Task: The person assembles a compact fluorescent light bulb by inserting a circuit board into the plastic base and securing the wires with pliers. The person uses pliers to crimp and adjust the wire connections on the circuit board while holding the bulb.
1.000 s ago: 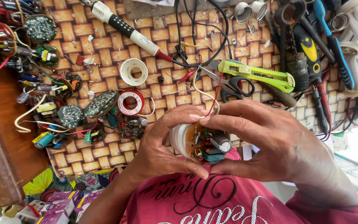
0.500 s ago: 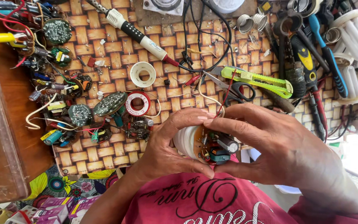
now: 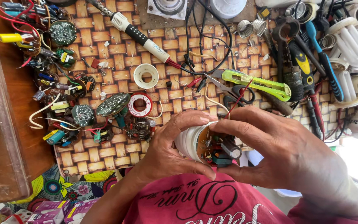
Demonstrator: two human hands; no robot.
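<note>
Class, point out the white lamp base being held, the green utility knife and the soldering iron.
white lamp base [image 3: 186, 143], head view, on its white side wall.
green utility knife [image 3: 257, 81], head view, mid-handle.
soldering iron [image 3: 139, 35], head view, on its white grip.

Circuit board [image 3: 218, 147] now seated closer into white lamp base [image 3: 187, 143]; right hand [image 3: 286, 153] fingers pressing it.

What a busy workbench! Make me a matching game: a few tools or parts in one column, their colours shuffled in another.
Things:
1. utility knife
2. solder spool
3. tape roll
4. lamp base held in the left hand and right hand

Colours:
A. white, empty ring
B. lime green
C. white shell with circuit board showing
D. red rim

Pairs: 1-B, 2-D, 3-A, 4-C
</note>
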